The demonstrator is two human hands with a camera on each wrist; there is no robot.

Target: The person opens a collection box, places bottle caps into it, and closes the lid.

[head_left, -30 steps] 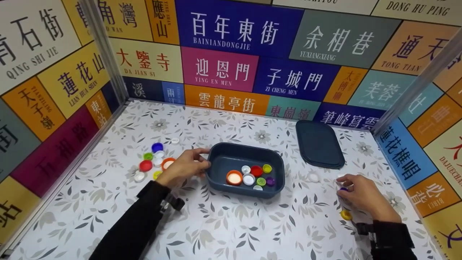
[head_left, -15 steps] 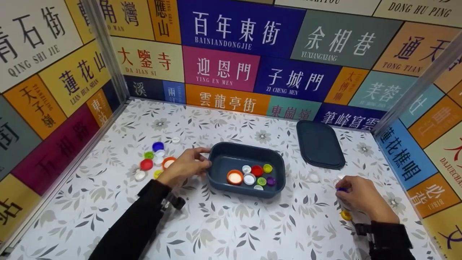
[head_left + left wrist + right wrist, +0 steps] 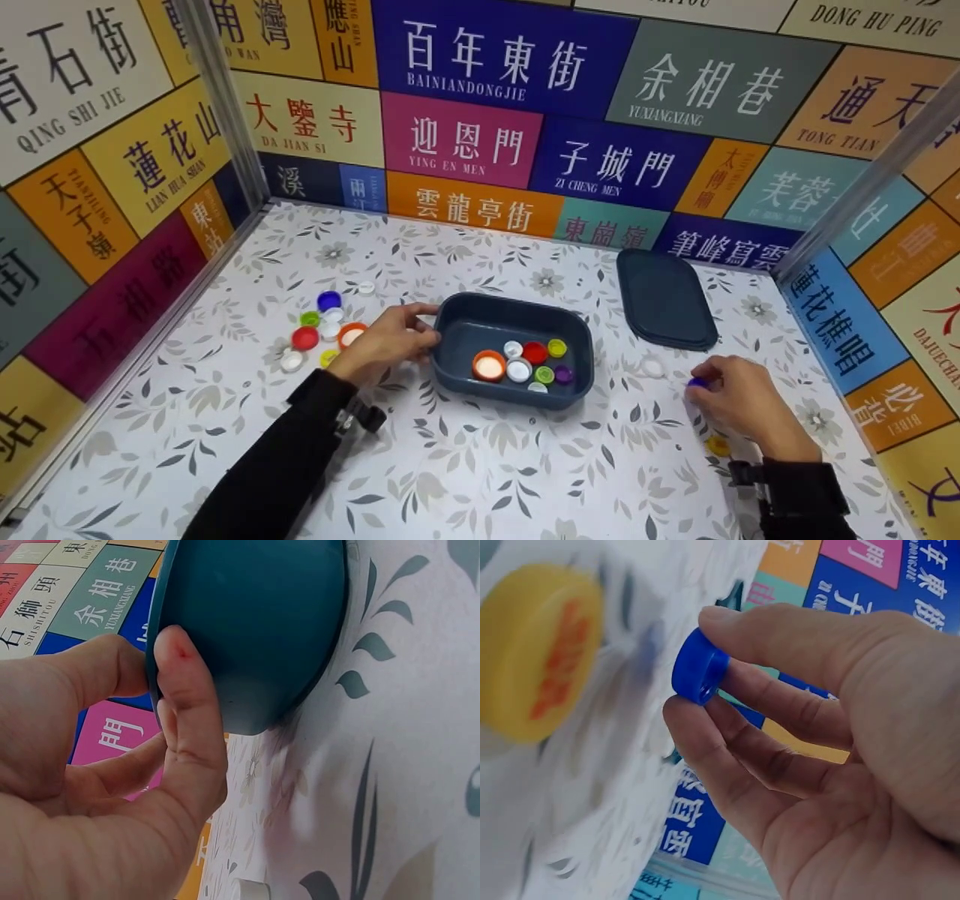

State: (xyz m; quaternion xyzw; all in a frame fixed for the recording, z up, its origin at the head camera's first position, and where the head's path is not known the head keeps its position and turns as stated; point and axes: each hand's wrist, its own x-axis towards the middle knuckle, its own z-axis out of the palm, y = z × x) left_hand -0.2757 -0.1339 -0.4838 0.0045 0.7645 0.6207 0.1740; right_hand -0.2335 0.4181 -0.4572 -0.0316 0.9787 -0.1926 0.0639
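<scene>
Pinching a blue cap [image 3: 697, 382] at lower right, the right hand [image 3: 750, 401] could drop it if fingertip pressure slackens; the left hand [image 3: 391, 337] grips the central container [image 3: 480, 337]

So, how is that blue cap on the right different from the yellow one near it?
The blue cap is pinched in the right hand; the yellow cap lies on the tabletop, not held. The yellow cap has red marking on its face; the blue cap shows none on the side we see. Both are round caps.
</scene>
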